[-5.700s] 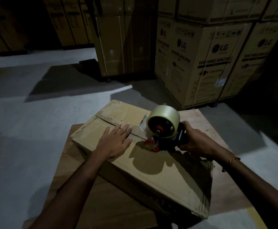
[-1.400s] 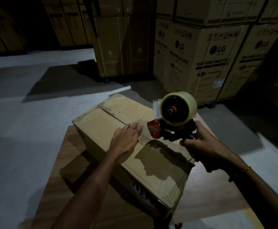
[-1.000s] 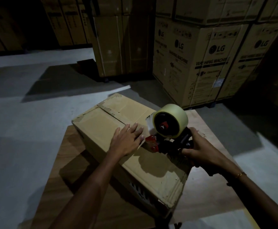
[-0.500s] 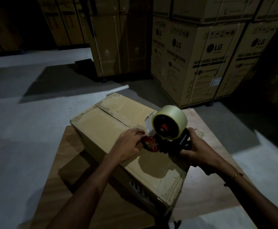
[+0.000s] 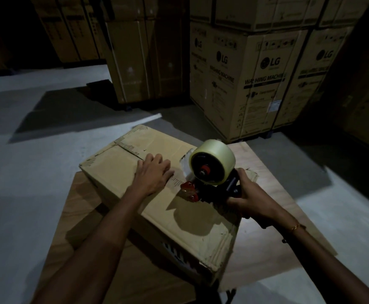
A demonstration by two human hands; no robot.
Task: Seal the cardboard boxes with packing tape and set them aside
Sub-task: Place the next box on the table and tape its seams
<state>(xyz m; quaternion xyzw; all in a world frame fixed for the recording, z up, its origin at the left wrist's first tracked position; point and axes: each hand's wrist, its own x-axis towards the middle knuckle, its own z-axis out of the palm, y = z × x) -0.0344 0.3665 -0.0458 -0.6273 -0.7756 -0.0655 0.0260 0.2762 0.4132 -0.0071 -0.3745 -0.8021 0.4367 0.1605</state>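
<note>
A worn cardboard box [image 5: 117,170] lies flaps-up on a small wooden table [image 5: 275,189]. My left hand [image 5: 151,175] presses flat on the box top over the centre seam. Just right of it, my right hand [image 5: 248,197] grips the black handle of a tape dispenser [image 5: 212,178] with a pale roll and a red roller. The dispenser's front end sits on the box top beside my left fingers. A loose tape end hangs at the roll's left side.
Tall stacks of large printed cartons [image 5: 251,84] stand behind on the right, more plain cartons [image 5: 133,60] at the back centre. Grey concrete floor [image 5: 25,172] surrounds the table. The table's edge is close to the box on the near side.
My left hand has gone from curled fingers at the dispenser's red roller to lying flat on the seam a little further left. The dispenser and right hand have barely shifted.
</note>
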